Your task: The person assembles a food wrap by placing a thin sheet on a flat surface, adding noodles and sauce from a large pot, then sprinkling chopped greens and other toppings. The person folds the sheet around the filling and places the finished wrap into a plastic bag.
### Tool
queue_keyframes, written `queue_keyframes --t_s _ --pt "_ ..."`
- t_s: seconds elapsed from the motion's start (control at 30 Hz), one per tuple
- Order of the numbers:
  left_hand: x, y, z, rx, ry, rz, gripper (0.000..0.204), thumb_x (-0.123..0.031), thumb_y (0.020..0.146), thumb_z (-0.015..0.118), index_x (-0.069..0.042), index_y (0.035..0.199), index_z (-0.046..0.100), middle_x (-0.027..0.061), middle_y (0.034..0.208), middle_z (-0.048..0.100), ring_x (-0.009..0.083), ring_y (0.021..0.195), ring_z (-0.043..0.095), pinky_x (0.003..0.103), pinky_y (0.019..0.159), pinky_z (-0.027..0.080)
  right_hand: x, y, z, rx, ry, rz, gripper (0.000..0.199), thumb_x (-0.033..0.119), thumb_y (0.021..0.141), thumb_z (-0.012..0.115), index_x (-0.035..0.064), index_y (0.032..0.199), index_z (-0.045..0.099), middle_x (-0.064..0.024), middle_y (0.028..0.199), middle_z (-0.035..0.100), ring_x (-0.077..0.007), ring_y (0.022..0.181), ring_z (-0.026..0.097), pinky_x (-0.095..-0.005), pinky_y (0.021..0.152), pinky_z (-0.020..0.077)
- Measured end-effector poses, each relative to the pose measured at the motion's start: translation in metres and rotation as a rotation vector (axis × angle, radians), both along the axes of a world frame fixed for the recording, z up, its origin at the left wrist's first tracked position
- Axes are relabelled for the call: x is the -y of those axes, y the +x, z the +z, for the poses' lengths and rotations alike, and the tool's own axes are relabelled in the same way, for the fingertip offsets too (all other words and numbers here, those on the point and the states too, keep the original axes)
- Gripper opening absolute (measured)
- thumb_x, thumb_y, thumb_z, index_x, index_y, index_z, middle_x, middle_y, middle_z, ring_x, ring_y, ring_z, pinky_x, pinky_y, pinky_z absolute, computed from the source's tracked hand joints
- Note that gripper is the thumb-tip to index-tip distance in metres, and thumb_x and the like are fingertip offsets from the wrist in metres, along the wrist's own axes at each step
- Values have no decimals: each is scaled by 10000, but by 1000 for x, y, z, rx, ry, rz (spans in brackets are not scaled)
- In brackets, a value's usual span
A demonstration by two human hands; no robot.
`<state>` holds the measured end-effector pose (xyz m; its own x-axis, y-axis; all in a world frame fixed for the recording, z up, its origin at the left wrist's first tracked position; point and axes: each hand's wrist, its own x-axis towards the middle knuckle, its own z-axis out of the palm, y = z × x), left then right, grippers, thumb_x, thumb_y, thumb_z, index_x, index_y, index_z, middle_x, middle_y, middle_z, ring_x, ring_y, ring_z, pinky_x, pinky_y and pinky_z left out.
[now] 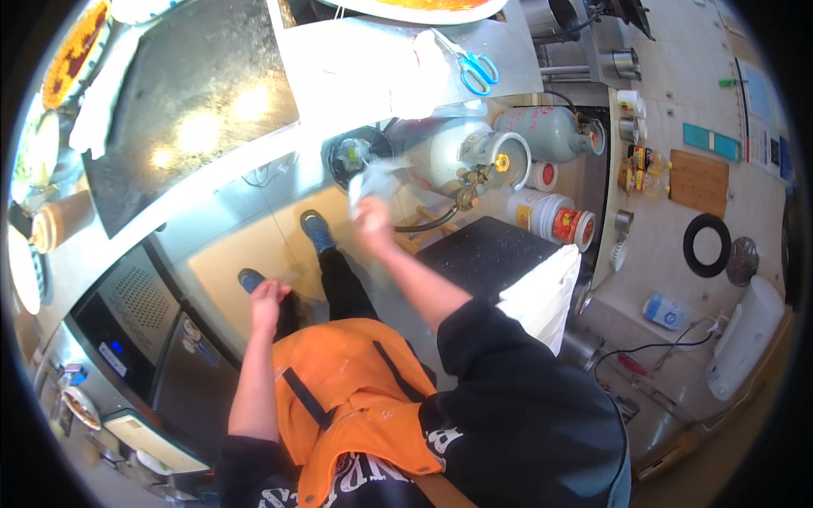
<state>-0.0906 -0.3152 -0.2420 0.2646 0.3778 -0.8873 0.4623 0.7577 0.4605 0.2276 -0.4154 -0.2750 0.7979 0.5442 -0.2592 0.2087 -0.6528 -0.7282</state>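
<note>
My right hand [373,222] reaches forward, its fingers closed on a thin whitish piece of plastic [373,184], smeared by motion. Just beyond it is a black bin [335,166] with a crumpled clear bag inside. My left hand [268,296] hangs in front of the orange apron [339,364], above my shoes. Its fingers are curled together; a faint pale blur lies by their tips, too unclear to name.
Ahead runs a counter with a dark griddle [195,93] and blue-handled scissors [479,73]. Gas cylinders [457,157] stand below it, beside white buckets [542,213]. A black-topped surface [483,254] lies to my right. At lower left is a steel appliance [140,300].
</note>
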Motion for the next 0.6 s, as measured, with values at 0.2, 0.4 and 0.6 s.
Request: queue_keyframes --t_s 0.2,0.4,0.6 --pt "-13 9 41 -102 325 -335 518 -423 1016 692 9 1302 713 192 1208 770 313 1115 738 420 929 578 -3 -177 155 53 -142 987 213 174 822 713 14 962 707 -210 1358 583 -366 1288 533 -486 1002 499" --pt "-39 -50 109 -179 352 -218 258 -266 972 711 -20 965 791 131 814 762 242 770 731 408 731 576 -20 -195 234 156 -173 1181 265 184 843 693 8 1040 715 -179 1215 634 -371 1061 635 -452 912 552" --pt "-70 -92 177 129 -5 488 334 -233 1033 728 3 1240 614 104 969 731 269 930 752 387 817 625 -49 -221 283 155 -20 1054 222 152 901 651 -7 1052 687 -181 1182 649 -391 1137 646 -493 951 547"
